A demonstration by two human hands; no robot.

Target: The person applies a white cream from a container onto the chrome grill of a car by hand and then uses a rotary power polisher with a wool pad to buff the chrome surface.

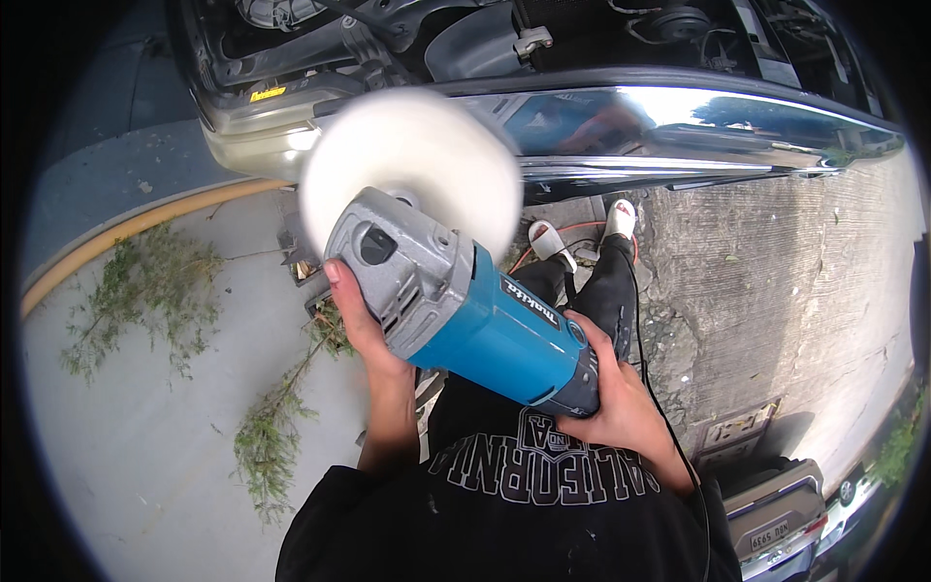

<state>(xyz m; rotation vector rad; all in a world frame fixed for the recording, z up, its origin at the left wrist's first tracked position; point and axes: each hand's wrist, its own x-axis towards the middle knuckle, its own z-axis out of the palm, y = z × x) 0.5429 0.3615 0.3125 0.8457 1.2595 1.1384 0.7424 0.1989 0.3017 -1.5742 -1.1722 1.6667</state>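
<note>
I hold a teal angle polisher (485, 344) with a silver gearhead and a dark rear end. My left hand (369, 335) grips the side of the gearhead, and my right hand (621, 407) is wrapped round the rear of the body. A large round white pad (412, 145) on the tool is blurred and overlaps a glossy car bumper (698, 126) in the view; I cannot tell whether they touch. A black power cord (650, 383) runs from near my right hand down past my body.
The car's engine bay (630, 34) is open beyond the bumper. My feet in white slides stand near an orange cord (592, 225) on cracked concrete (747, 272). A yellow curb edge (116, 233) and leafy branches (272, 436) lie at the left; another car (771, 500) is at the lower right.
</note>
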